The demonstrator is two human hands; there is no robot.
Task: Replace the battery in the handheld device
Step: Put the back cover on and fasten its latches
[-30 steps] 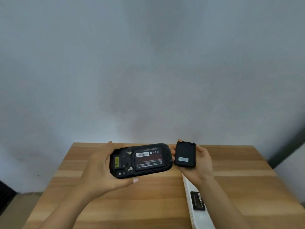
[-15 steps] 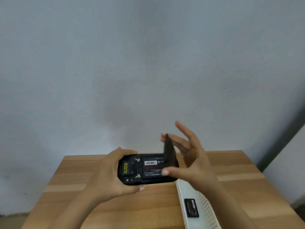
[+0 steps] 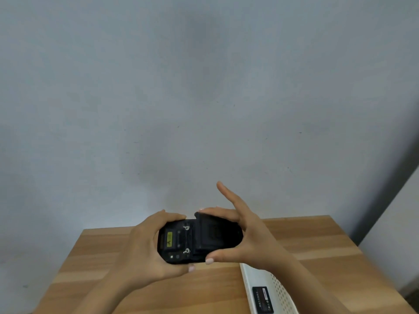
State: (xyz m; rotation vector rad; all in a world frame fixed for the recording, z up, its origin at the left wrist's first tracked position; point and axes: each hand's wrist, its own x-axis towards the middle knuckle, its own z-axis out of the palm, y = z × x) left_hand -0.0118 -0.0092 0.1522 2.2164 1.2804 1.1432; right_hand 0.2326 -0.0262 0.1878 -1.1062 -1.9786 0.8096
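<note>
A black handheld device [image 3: 175,243] is held back side up above the wooden table [image 3: 208,288]. My left hand [image 3: 145,250] grips its left end, where a yellow label and two small screws show. My right hand [image 3: 242,236] presses the black battery cover [image 3: 213,234] flat onto the device's right half, thumb below and a finger along the top edge, the other fingers raised. The battery inside is hidden under the cover. A second black battery [image 3: 263,299] with a red and white label lies in the white tray [image 3: 281,288].
The perforated white tray stands on the table at the lower right, under my right forearm. A plain grey wall fills the view behind the table. A darker strip and a white surface border the right side.
The cover went from lying in my right palm beside the device, to standing on edge over it, to lying flat on the battery bay. The device stayed in my left hand.
</note>
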